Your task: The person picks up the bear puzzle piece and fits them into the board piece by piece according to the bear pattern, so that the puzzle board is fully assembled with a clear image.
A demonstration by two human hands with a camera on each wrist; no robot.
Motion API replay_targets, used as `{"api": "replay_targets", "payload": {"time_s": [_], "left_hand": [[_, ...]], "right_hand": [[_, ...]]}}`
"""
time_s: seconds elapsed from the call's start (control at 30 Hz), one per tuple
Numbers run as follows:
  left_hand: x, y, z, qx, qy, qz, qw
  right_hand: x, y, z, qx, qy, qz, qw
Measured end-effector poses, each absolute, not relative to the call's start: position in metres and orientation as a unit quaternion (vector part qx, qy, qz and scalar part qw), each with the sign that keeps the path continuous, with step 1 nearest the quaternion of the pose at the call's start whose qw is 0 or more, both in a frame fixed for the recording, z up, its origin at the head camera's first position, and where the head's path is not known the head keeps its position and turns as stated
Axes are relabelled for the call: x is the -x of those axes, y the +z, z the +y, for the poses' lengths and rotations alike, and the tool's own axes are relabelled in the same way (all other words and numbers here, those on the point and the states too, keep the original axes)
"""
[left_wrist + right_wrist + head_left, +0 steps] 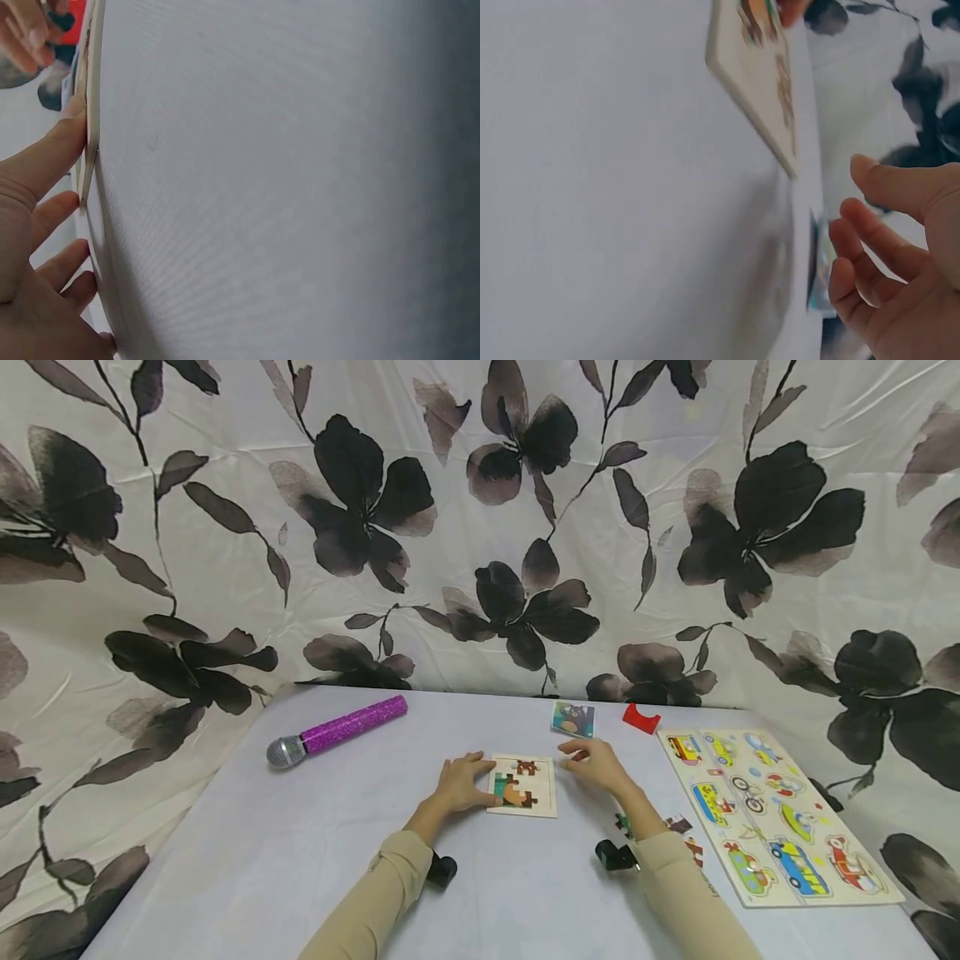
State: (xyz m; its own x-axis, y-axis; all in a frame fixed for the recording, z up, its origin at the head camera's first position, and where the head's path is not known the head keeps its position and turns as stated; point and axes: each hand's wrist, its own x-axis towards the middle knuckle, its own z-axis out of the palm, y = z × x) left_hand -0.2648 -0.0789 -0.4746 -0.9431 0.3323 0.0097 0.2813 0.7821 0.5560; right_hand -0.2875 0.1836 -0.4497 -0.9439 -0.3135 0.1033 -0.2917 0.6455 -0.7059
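A small wooden jigsaw tray (546,785) lies at mid-table, a few brown, orange and green pieces (514,792) set in it. Along its left edge rests my left hand (459,783), with thumb and fingers spread; the left wrist view shows the thumb (52,154) against the tray's rim. Just off the tray's upper right corner hovers my right hand (596,766). Its fingers are loosely bent, and in the right wrist view nothing lies between thumb and fingers (881,240). Loose jigsaw pieces (678,824) lie beside and partly behind the right forearm.
A picture card (573,719) and a red cut-out piece (641,718) lie toward the back edge. At right is a large vehicle puzzle board (780,818). A glittery purple microphone (352,727) lies at left. Floral cloth (450,635) hangs behind the white table (300,860).
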Motion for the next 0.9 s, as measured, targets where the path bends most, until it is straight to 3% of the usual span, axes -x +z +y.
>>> {"api": "replay_targets", "payload": {"time_s": [0.47,0.9], "left_hand": [[0.273,-0.486,-0.083,-0.178,0.304,0.935,0.029],[0.266,-0.477,-0.078,-0.16,0.281,0.945,0.042]], "right_hand": [[0.244,-0.44,0.29,0.108,-0.402,0.909,0.025],[0.215,-0.447,0.327,0.058,-0.385,0.917,0.082]]}}
